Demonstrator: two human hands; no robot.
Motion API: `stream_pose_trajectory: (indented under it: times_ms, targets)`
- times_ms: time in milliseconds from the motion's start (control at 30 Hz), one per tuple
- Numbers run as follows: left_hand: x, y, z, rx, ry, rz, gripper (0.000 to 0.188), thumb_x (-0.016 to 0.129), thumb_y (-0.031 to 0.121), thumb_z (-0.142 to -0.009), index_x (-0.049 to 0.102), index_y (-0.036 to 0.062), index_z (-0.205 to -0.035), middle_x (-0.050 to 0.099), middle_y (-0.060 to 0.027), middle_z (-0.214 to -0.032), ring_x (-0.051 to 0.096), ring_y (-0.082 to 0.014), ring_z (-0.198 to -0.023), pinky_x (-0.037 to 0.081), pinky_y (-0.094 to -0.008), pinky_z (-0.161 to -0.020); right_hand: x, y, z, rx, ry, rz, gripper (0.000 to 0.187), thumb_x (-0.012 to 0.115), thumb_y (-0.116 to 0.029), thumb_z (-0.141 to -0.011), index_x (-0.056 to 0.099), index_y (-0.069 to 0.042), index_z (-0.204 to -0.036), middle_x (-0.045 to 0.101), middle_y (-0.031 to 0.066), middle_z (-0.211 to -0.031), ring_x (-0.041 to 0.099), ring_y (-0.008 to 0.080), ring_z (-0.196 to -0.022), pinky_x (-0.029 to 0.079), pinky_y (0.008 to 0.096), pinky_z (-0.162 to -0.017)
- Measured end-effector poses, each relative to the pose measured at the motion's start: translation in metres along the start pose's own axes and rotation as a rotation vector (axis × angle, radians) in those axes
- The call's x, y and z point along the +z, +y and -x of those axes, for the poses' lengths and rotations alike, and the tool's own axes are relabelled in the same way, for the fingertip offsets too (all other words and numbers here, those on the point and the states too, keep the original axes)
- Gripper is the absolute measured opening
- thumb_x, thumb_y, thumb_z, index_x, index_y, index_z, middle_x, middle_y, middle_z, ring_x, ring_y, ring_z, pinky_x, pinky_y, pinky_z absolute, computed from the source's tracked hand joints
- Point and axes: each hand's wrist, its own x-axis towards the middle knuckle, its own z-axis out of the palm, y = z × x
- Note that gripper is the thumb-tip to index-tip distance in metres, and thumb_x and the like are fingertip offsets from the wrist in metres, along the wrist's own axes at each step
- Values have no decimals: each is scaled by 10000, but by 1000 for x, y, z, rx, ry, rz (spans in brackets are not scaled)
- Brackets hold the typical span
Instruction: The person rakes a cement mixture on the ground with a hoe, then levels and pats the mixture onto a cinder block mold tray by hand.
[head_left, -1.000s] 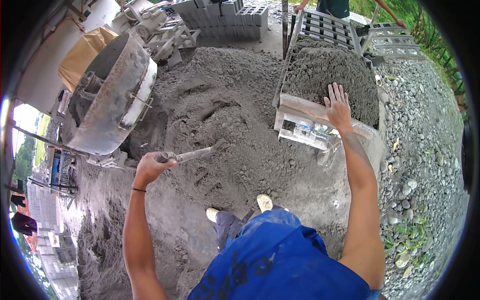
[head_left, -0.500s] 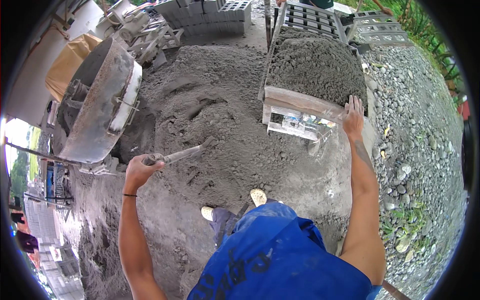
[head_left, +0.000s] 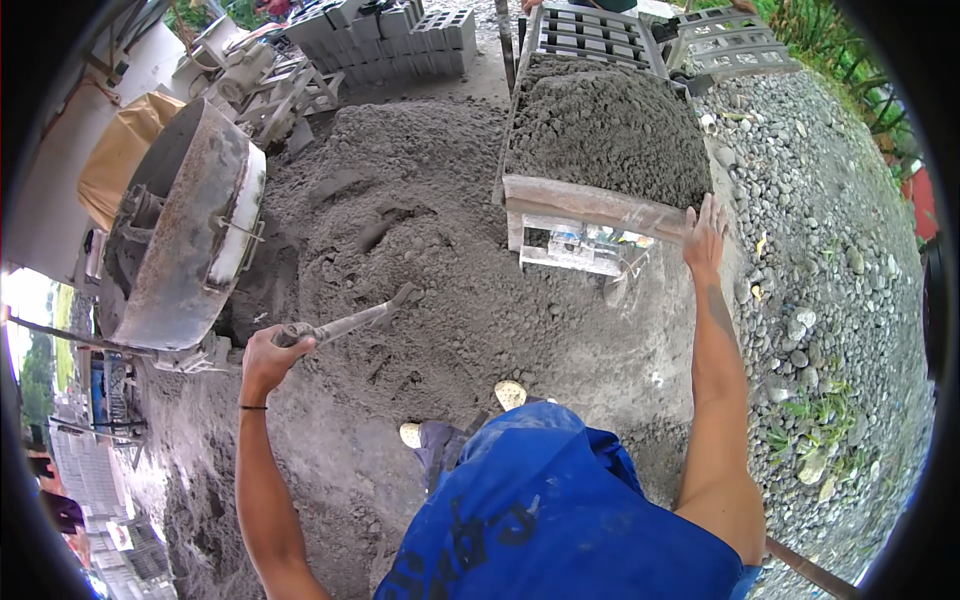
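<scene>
"Left hand point(head_left: 268, 360), left of centre in the frame, and its fingers are curled tight round the grip of a shovel-like tool point(head_left: 350, 324)!"

"Where's the tool's other end?"

"Up and to the right, nearer the middle, meeting the big grey heap point(head_left: 440, 245). How deep it goes, I can't tell."

"And the right hand point(head_left: 705, 240)?"

"Upper right: fingers straight, slightly parted, gripping nothing, laid at the right end of the pale front board point(head_left: 600, 204). Whether the fingertips touch the damp mix point(head_left: 610, 130) piled behind that board, I can't tell from here."

"What's around them?"

"A rusty mixing drum point(head_left: 190, 235) tilts at the upper left, hollow blocks point(head_left: 385, 40) are stacked along the top, and gravel point(head_left: 840, 240) spreads down the right side. Two pale shoes point(head_left: 510, 394) are planted at the heap's lower edge, just above the blue shirt point(head_left: 560, 500) at bottom centre."
</scene>
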Motion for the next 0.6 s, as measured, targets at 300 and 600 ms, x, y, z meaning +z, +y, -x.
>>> stream_pose_trajectory:
  times_ms: [300, 600]
  targets:
    - [4, -4, 5, 50, 37, -5, 428, 818, 429, -716, 763, 80, -957, 713, -90, -760, 672, -209, -714, 504, -355, -693, 7, 0, -25, 114, -241, 167, 678, 290, -500, -1029, 259, -42, -1528, 229, 143, -1603, 147, 399, -1482, 118, 642, -1153]
    - [7, 11, 13, 24, 75, -67, 398, 817, 418, -725, 766, 89, -943, 704, -77, -734, 657, -199, -670, 493, -355, -650, 13, 28, -29, 15, -195, 5, 709, 342, -525, -1009, 288, -28, -1512, 266, 180, -1581, 217, 379, -1468, 175, 624, -1147]
